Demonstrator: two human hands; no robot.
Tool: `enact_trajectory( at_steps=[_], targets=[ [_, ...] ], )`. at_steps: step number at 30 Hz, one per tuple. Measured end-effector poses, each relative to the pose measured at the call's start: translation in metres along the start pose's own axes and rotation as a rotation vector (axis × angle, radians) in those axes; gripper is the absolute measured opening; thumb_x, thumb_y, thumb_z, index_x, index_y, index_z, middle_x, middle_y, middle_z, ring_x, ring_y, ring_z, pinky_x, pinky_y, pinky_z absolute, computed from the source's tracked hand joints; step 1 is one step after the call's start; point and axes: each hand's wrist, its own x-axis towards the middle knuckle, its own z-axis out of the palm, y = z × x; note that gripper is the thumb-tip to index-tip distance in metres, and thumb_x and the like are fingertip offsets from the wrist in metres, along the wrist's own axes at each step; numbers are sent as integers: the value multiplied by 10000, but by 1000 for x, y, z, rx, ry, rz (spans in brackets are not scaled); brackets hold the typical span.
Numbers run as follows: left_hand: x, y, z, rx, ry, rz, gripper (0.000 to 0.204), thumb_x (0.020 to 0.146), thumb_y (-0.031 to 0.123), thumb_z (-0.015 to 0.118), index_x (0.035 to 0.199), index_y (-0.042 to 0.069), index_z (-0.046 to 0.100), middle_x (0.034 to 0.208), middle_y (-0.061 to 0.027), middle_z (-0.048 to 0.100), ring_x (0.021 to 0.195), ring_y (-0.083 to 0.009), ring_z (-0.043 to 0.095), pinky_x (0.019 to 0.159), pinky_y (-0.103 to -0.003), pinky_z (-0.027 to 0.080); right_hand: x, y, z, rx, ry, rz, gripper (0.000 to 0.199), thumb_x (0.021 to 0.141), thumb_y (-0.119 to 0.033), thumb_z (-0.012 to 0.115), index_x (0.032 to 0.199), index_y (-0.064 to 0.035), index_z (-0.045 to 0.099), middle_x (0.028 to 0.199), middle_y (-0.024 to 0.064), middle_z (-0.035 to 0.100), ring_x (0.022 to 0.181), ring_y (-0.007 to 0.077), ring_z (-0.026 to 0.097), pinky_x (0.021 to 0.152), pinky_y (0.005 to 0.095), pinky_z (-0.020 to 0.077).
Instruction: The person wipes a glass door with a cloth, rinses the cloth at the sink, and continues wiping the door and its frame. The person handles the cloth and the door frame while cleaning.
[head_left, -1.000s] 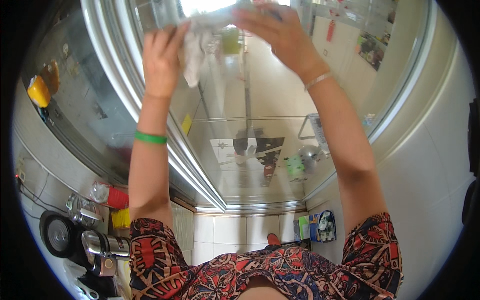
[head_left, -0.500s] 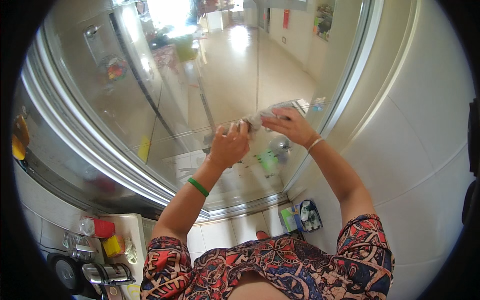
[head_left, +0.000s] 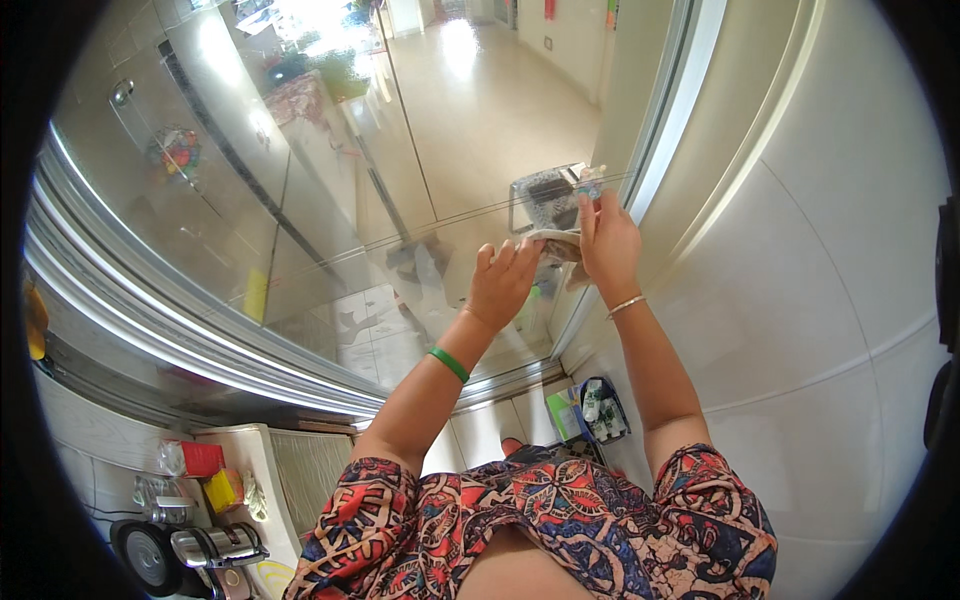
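Observation:
A greyish-white cloth (head_left: 560, 246) is stretched between my two hands in front of a large glass sliding door (head_left: 470, 210). My left hand (head_left: 503, 285), with a green band at the wrist, has its fingers curled on the cloth's left end. At the cloth's right side is my right hand (head_left: 612, 245), wearing a pale bracelet, its fingers pointing up and the cloth bunched against them. Part of the cloth is hidden behind that hand. By the right fingertips, a small blue and white patch (head_left: 590, 186) shows near the door's edge.
The metal door frame (head_left: 672, 130) and a tiled wall (head_left: 790, 330) stand at right. A dark blue box of cartons (head_left: 603, 410) sits on the floor below. Lower left, a counter holds a steel flask (head_left: 215, 545), a yellow packet (head_left: 222, 490) and a red packet (head_left: 203, 459).
My left hand has moved right, closer to the right hand. The right hand has turned so its fingers point upward, and the cloth is bunched between the hands. The view has shifted slightly.

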Motion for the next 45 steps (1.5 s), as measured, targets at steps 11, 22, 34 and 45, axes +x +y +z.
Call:
enact_trajectory(
  at_steps=[11, 22, 34, 45],
  targets=[
    [26, 19, -33, -491, -18, -490, 343, 811, 56, 601, 1153, 74, 608, 1061, -75, 572, 994, -272, 508, 847, -395, 411, 15, 1, -6, 73, -53, -19, 516, 1027, -418, 372, 819, -42, 659, 590, 120, 593, 540, 338, 601, 534, 425, 469],
    [9, 9, -56, -824, 116, -882, 269, 884, 36, 515, 1135, 26, 612, 1038, -159, 593, 984, -351, 520, 913, -419, 418, -6, -48, 3, 312, -229, -15, 421, 1017, -384, 433, 894, -29, 621, 635, 114, 617, 563, 310, 630, 531, 386, 479],
    [-53, -55, -108, -830, 242, -1078, 247, 930, 53, 450, 1128, -10, 583, 1090, -161, 558, 1018, -293, 515, 905, -373, 428, -50, -150, 24, 603, -549, -214, 239, 951, -212, 546, 1057, 2, 560, 859, 238, 627, 786, 431, 605, 688, 479, 486],
    [-74, -89, -140, -513, 243, -849, 321, 943, 101, 459, 1229, -2, 561, 1181, -147, 508, 1102, -269, 484, 981, -367, 372, -157, -145, 25, 583, -809, -116, 260, 914, -69, 568, 1171, -35, 589, 961, 150, 669, 818, 302, 670, 713, 375, 526]
  ],
)
